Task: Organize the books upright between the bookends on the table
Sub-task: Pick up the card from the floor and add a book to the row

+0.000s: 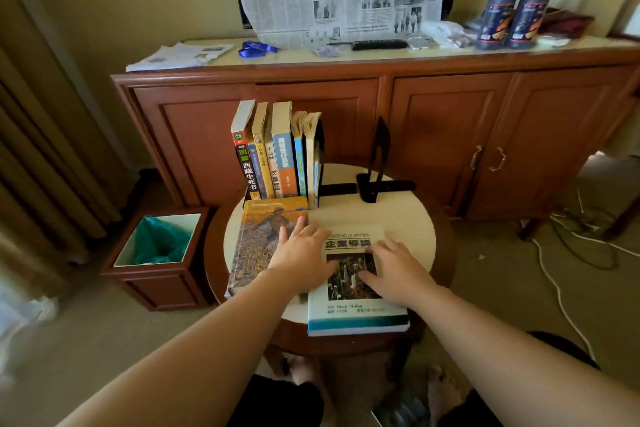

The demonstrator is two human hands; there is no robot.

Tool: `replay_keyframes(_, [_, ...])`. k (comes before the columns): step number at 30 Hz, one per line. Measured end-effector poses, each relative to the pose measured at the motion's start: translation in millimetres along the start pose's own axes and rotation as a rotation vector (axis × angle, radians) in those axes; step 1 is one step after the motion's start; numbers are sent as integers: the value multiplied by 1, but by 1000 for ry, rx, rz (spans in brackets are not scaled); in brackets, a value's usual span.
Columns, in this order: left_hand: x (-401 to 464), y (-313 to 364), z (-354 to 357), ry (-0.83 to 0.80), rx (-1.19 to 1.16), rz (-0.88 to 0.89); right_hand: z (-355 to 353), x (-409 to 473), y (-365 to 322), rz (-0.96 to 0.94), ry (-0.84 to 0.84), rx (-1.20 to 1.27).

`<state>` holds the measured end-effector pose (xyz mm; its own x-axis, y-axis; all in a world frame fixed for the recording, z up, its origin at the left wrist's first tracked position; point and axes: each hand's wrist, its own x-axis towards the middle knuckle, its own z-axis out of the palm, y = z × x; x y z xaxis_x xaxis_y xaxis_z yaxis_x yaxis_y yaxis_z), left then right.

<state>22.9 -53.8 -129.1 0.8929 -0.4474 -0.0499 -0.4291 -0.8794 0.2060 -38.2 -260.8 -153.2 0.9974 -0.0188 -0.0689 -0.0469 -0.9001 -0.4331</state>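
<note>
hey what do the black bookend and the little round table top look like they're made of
The black bookend looks like thin sheet metal with a matte black finish: a slim upright bent to a flat foot. The round table top looks like pale polished stone or laminate, smooth and cream, set in a glossy reddish wooden rim; which one is unclear.

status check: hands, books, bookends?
Left hand and right hand flat on white book. Orange book lying flat beside it. Black bookend stands apart from upright row.

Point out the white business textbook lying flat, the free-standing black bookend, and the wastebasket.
White business textbook [356, 314]: head view, lower front cover below the photo.
Black bookend [380, 146]: head view, its upright plate, right of the standing books.
Wastebasket [157, 282]: head view, its wooden front panel.
</note>
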Motion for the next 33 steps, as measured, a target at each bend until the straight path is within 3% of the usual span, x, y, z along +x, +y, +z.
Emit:
replay_keyframes(4, [-12,2,2,24,16,-7,5,-11,3,-27,36,4])
replay_keyframes(11, [17,5,-6,201,-8,-124,26,32,11,-34,257,-52])
replay_keyframes(17, [43,-3,2,237,24,-118,25,66,6,-53,205,24])
replay_keyframes(21, [38,-5,5,336,-76,-88,30,62,13,-34,224,148])
replay_keyframes(29, [10,9,10,311,-63,-35,28,-16,41,-19,189,199])
replay_keyframes(33, [-53,42,36,291,-48,170,36,-93,40,25,224,207])
